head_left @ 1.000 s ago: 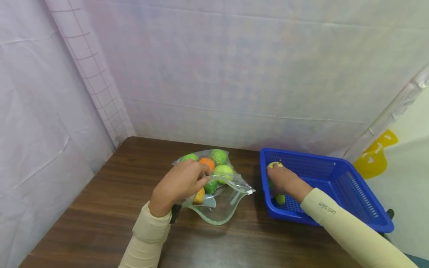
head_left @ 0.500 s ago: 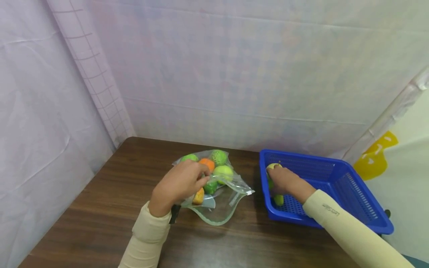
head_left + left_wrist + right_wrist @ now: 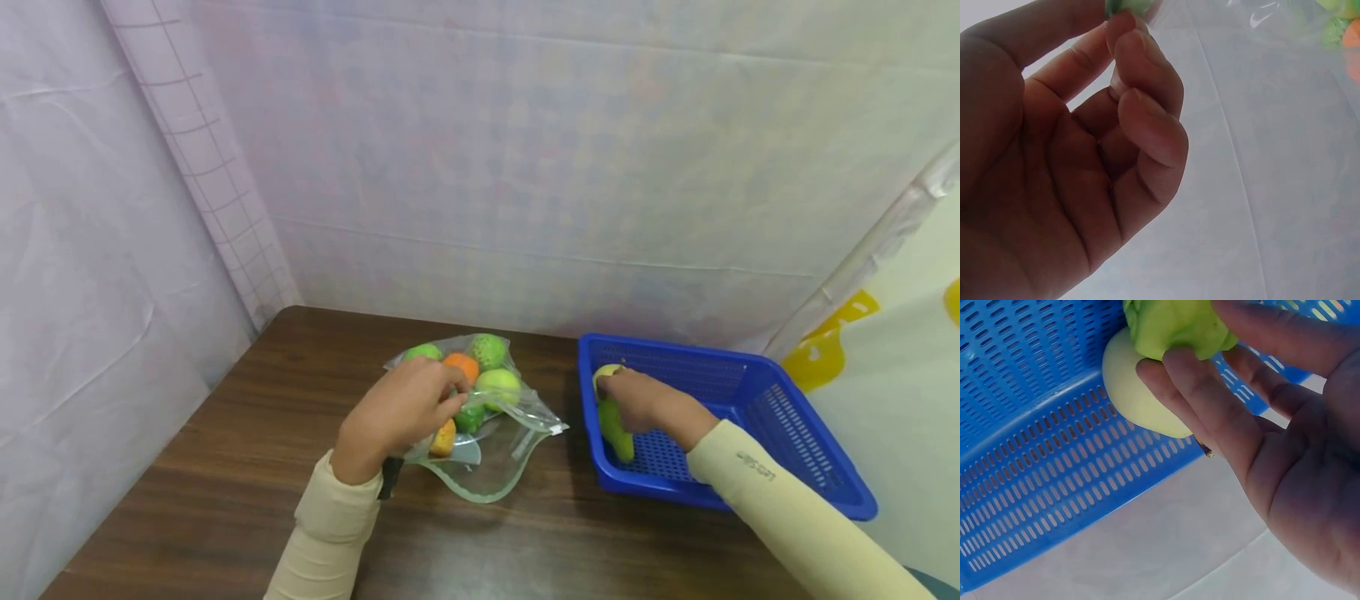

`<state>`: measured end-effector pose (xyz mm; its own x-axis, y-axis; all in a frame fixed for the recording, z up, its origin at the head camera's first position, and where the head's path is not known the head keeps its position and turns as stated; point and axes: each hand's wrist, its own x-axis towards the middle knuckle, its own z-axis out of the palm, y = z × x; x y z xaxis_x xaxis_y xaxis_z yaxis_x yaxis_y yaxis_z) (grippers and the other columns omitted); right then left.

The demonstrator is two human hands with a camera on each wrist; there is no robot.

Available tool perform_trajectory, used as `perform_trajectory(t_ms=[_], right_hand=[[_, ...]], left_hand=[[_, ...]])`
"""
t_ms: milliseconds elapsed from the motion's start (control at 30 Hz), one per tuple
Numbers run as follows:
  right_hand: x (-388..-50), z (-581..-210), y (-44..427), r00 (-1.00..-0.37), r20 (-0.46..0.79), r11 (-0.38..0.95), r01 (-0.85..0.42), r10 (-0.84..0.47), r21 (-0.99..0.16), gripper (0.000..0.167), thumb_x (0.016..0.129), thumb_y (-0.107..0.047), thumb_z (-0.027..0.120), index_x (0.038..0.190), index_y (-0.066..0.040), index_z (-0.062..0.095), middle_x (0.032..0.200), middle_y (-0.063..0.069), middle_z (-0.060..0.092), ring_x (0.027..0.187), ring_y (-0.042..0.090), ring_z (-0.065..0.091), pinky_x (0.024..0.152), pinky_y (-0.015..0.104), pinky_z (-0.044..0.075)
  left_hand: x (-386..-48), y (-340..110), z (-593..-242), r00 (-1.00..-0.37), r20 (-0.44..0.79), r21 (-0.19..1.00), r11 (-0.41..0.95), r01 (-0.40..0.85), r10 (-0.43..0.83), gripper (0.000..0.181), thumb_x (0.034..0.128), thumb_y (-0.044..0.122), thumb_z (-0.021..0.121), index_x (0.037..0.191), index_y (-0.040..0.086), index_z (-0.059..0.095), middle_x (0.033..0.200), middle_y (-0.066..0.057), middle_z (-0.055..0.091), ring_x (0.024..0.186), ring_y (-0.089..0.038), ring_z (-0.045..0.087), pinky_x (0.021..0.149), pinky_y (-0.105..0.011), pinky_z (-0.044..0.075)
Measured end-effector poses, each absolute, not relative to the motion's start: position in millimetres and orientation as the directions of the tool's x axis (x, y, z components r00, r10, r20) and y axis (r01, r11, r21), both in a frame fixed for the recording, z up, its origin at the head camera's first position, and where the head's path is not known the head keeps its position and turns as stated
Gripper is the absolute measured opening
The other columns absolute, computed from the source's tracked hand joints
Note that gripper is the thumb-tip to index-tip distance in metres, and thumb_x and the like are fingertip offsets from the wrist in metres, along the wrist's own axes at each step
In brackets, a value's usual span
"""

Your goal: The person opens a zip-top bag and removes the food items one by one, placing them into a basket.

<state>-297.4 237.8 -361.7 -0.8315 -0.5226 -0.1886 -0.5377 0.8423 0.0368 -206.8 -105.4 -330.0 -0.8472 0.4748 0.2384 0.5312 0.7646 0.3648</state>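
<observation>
My left hand (image 3: 405, 408) pinches the upper edge of a clear zip bag (image 3: 498, 471), which lies on the table with its mouth open. Inside the bag are several fruits, including an orange one (image 3: 461, 365) and a light green one (image 3: 498, 389). In the left wrist view the hand's (image 3: 1085, 162) other fingers curl loosely. My right hand (image 3: 651, 407) reaches into the blue basket (image 3: 750, 371). Thumb and fingers there hold the end of a long, lumpy green vegetable (image 3: 1175, 328). A pale yellow round fruit (image 3: 1138, 390) with a brown stem sits against it.
The brown wooden table (image 3: 225, 467) carries the bag and the basket side by side. White sheets (image 3: 525, 167) hang behind and to the left. A yellow shape (image 3: 817, 358) shows on the cloth at the right.
My right hand has shifted slightly right within the basket, and more of the green vegetable shows below it. The left hand and the bag stay essentially as they were.
</observation>
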Motion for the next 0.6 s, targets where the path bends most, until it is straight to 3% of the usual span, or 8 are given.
perform_trajectory(t_ms=[233, 467, 600], right_hand=[[-297.6, -362.0, 241.3, -0.832, -0.179, 0.84, -0.54, -0.524, 0.05, 0.046, 0.062, 0.007, 0.083, 0.102, -0.008, 0.067, 0.094, 0.012, 0.063, 0.084, 0.027, 0.063, 0.075, 0.042, 0.056], [-298.2, -361.7, 241.7, -0.846, -0.171, 0.852, -0.521, -0.506, 0.054, 0.045, 0.062, 0.003, 0.086, 0.1, -0.009, 0.066, 0.092, 0.01, 0.062, 0.083, 0.027, 0.062, 0.074, 0.043, 0.055], [-299.6, -360.3, 241.3, -0.847, -0.18, 0.856, -0.515, -0.5, 0.046, 0.046, 0.063, 0.0, 0.089, 0.102, -0.008, 0.066, 0.094, 0.01, 0.063, 0.085, 0.028, 0.063, 0.076, 0.043, 0.056]], left_hand=[[-206.8, -104.3, -330.0, -0.844, 0.235, 0.366, 0.761, 0.536, 0.481, 0.018, 0.0976, 0.014, 0.06, 0.103, 0.009, 0.077, 0.055, 0.009, 0.049, 0.048, -0.003, 0.032, 0.054, -0.022, 0.037], [-208.7, -103.6, -330.2, -0.844, 0.247, 0.368, 0.76, 0.536, 0.476, 0.017, 0.0974, 0.016, 0.062, 0.101, 0.01, 0.077, 0.065, 0.012, 0.059, 0.052, -0.003, 0.041, 0.058, -0.023, 0.044], [-208.8, -103.8, -330.0, -0.843, 0.245, 0.366, 0.759, 0.538, 0.479, 0.017, 0.0975, 0.016, 0.062, 0.101, 0.011, 0.077, 0.062, 0.012, 0.057, 0.05, -0.003, 0.04, 0.057, -0.023, 0.043]])
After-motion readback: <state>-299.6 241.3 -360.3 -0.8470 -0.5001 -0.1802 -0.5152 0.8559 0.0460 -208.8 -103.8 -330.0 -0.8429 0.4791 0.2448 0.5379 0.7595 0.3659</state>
